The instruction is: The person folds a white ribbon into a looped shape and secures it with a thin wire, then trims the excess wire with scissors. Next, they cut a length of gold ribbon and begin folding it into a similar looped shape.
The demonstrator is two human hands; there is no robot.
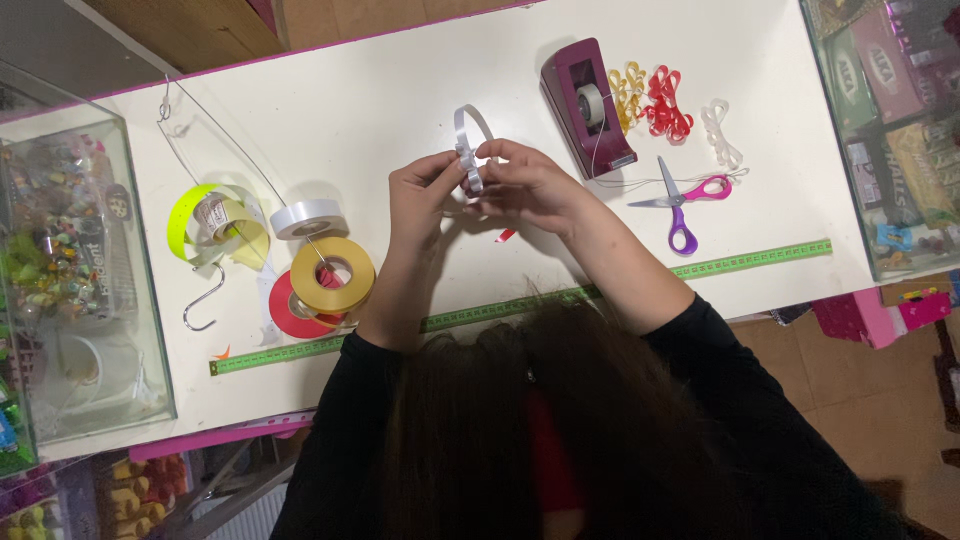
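Dark long hair (pixel 520 400) fills the foreground below both hands. Left hand (pixel 425 190) and right hand (pixel 530 185) pinch together on a looped white satin ribbon (pixel 470 140); a loosened pinch could unfold it. Left of them, a clear glass box (pixel 150 300) holds small colourful trinkets (pixel 55 220).

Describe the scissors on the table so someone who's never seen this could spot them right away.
Start at the maroon tape dispenser at the white table's far edge. Just beside it, nearer the green tape measure, lie the scissors. Unlike the ribbon bows nearby, they have metal blades, one pink handle, one purple.
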